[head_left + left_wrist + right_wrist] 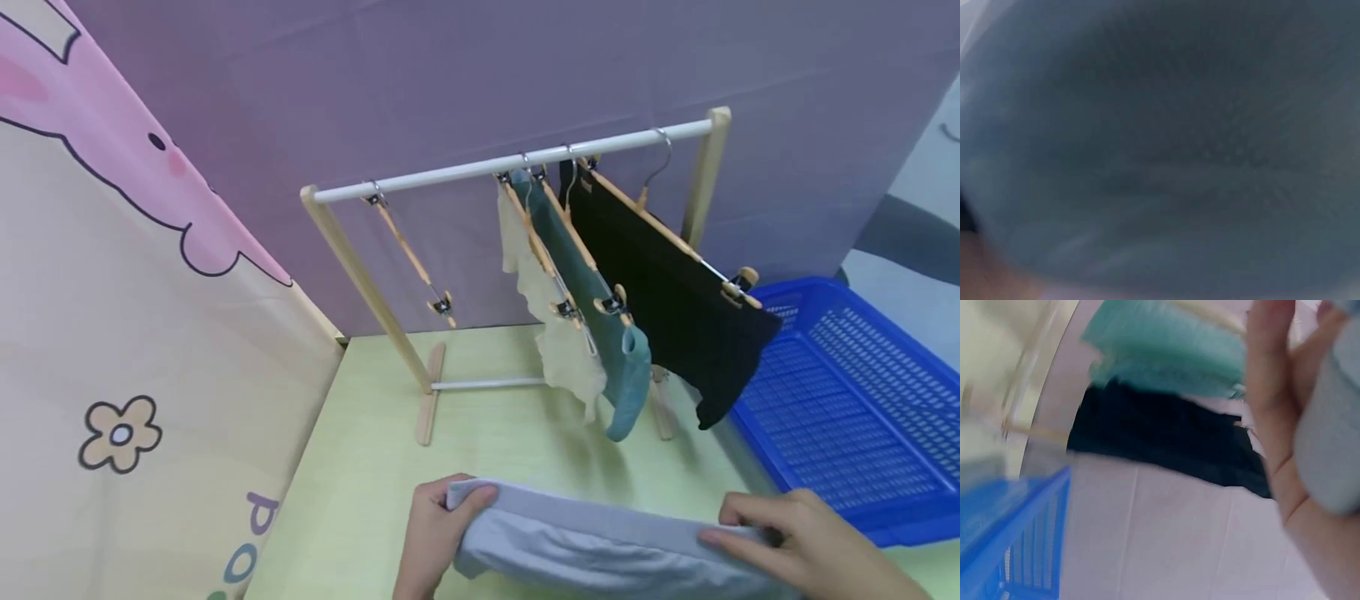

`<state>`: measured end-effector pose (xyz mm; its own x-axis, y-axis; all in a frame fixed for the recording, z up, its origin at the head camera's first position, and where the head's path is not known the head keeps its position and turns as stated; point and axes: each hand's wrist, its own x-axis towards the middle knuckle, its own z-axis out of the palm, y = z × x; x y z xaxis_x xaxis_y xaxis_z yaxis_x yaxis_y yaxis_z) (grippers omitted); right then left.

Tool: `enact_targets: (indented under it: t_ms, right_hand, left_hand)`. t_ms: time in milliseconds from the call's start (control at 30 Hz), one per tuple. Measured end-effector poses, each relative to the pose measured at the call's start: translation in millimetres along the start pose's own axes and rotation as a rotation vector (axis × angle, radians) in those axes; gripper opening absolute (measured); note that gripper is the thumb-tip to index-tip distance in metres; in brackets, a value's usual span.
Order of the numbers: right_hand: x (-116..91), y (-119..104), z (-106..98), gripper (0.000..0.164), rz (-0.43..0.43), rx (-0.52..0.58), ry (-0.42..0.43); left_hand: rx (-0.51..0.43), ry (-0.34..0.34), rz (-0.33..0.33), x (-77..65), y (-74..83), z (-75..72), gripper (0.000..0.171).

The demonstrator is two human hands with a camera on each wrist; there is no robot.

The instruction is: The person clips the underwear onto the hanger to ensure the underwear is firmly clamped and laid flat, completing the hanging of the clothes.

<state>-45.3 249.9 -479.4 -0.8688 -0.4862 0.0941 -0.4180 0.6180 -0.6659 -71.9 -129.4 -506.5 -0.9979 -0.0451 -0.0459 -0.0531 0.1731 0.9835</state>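
Note:
A light grey garment with a wide waistband [585,517] is stretched sideways between my two hands, low in the head view. My left hand [442,521] pinches the band's left end, thumb on top. At the other end my right hand [787,533] pinches the band between thumb and fingers. Blurred grey cloth [1160,150] fills most of the left wrist view. The right wrist view shows the grey garment [1332,437] against my right palm. Beyond my hands, a bare clip hanger [405,246] hangs at the left of a rack's white rail [450,173].
Further right on the rail, clip hangers carry a cream garment [566,358], a teal garment [630,375] and a black garment [660,300]. A blue plastic basket [795,467] stands at the right. A printed curtain [150,333] borders the pale green tabletop [337,500].

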Motion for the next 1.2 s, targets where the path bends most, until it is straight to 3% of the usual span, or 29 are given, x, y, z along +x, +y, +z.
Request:
enact_targets:
  t_ms: [67, 167, 300, 367, 400, 467, 533, 633, 733, 833, 933, 1067, 1133, 1200]
  right_hand:
    - [7.1, 3.7, -0.9, 0.013, 0.04, -0.044, -0.022]
    - [29.8, 12.8, 5.8, 0.012, 0.132, -0.218, 0.005]
    - [58.5, 30.0, 32.7, 0.005, 0.141, -0.467, 0.265]
    - [65.0, 36.2, 50.1, 0.015, 0.13, -0.537, 0.374]
    - [66.3, 38.4, 59.2, 0.02, 0.113, -0.546, 0.407]
    - [66.4, 41.6, 76.7, 0.026, 0.084, -0.54, 0.392]
    - [65.2, 43.7, 92.2, 0.032, 0.082, -0.515, 0.321]
    - [65.4, 49.2, 109.4, 0.049, 0.094, -0.465, 0.202]
    - [70.6, 57.9, 121.1, 0.076, 0.154, -0.417, 0.122]
    - [75.6, 65.5, 127.8, 0.096, 0.217, -0.374, 0.054]
    - [79.2, 67.9, 129.0, 0.105, 0.252, -0.366, 0.012]
    - [83.3, 64.0, 124.8, 0.107, 0.245, -0.37, 0.023]
    - [84.8, 61.3, 122.6, 0.108, 0.238, -0.372, 0.021]
    - [85.2, 59.5, 121.5, 0.108, 0.243, -0.375, 0.009]
  left_hand:
    - [0.035, -0.003, -0.035, 6.3, -4.2, -7.4, 0.02]
    - [0.111, 0.038, -0.033, 26.4, -24.0, -6.6, 0.026]
    - [0.273, 0.209, -0.007, 59.7, -64.2, 8.4, 0.037]
    - [0.39, 0.295, -0.002, 69.5, -82.8, 17.3, 0.036]
    - [0.444, 0.329, 0.0, 71.5, -90.5, 21.1, 0.039]
    - [0.549, 0.354, 0.032, 69.5, -101.5, 27.0, 0.054]
    - [0.64, 0.31, 0.055, 63.0, -107.3, 30.4, 0.066]
    - [0.753, 0.141, 0.113, 54.6, -109.0, 32.3, 0.077]
    - [0.835, -0.062, 0.107, 51.4, -107.4, 31.8, 0.095]
    - [0.867, -0.183, 0.068, 52.5, -105.9, 29.7, 0.112]
    - [0.871, -0.223, 0.044, 55.5, -104.4, 27.9, 0.12]
    - [0.884, -0.242, 0.054, 61.1, -103.8, 23.8, 0.12]
    - [0.841, -0.208, 0.045, 64.5, -102.2, 18.5, 0.11]
    - [0.748, -0.113, 0.025, 72.2, -95.1, 10.5, 0.095]
